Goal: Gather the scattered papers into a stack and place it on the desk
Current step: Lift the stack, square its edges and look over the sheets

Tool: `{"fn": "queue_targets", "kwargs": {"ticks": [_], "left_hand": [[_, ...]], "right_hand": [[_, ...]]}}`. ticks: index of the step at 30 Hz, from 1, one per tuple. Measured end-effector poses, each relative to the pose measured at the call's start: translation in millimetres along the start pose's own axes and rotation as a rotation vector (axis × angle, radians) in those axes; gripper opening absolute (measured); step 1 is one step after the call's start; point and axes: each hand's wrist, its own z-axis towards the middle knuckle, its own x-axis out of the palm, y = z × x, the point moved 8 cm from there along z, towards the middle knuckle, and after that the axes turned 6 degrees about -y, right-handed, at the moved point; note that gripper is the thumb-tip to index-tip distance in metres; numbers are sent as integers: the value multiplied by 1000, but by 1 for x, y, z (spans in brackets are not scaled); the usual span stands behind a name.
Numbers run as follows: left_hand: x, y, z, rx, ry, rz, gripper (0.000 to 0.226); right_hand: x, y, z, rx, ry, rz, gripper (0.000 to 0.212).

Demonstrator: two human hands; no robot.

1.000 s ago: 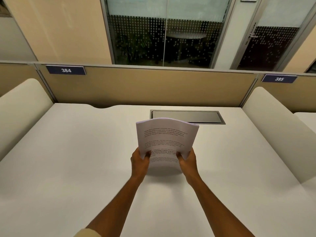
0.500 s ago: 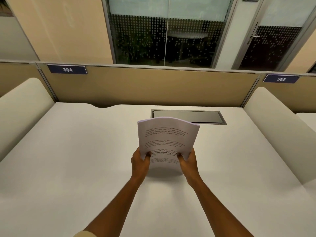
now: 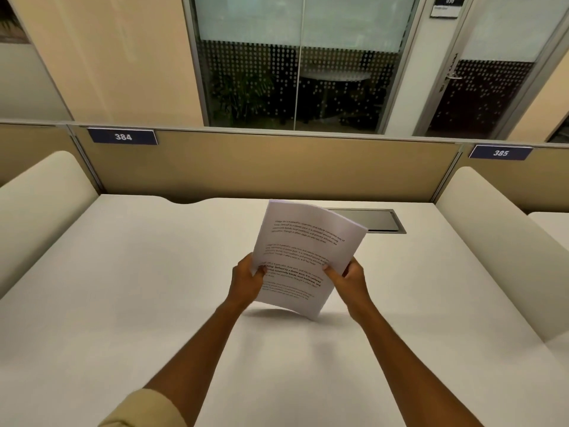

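A stack of white printed papers (image 3: 304, 251) is held upright above the middle of the white desk (image 3: 123, 303), tilted to the right. Its lower right corner is close to the desk surface or touching it; I cannot tell which. My left hand (image 3: 246, 280) grips the stack's left edge, thumb on the front page. My right hand (image 3: 349, 280) grips the right edge the same way. The top of the stack curves backward. No loose sheets lie on the desk.
A metal cable flap (image 3: 375, 221) is set into the desk behind the papers. A tan partition (image 3: 277, 167) with labels 384 (image 3: 123, 137) and 385 (image 3: 500, 153) closes the back. Cream padded dividers stand at left (image 3: 40, 204) and right (image 3: 492, 229).
The stack has rotated clockwise and now leans right, its lower right corner dropped toward the desk. Both hands keep their grip and have spread slightly apart.
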Motion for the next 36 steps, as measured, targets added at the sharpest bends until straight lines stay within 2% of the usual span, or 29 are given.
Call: {"fn": "queue_targets", "kwargs": {"ticks": [2,6,10,15,20,26,32,34,36], "left_hand": [[-5,-14,14,59,62,76,25],[-14,-39,40,158,174,265,24],[-20,-59,59,219,263,418,23],[-13,-87,67,350,365,679,15],[5,-98,65,429,417,830,19],[9,-102,65,425,360,777,11],[-24,-86,80,235,208,640,29],[-34,-73,81,153,200,529,36],[-41,-55,77,59,204,314,39]], "right_hand": [[-9,15,10,-18,-2,42,29],[-30,38,27,-44,-27,52,37],[-44,50,35,-129,6,-135,22],[-40,46,39,-188,117,-403,26],[-22,49,35,-215,147,-411,28],[-21,41,34,-147,107,-351,16],[-33,31,29,-85,114,-266,15],[-38,25,28,-61,126,-245,19],[-41,18,26,-29,132,-215,25]]}}
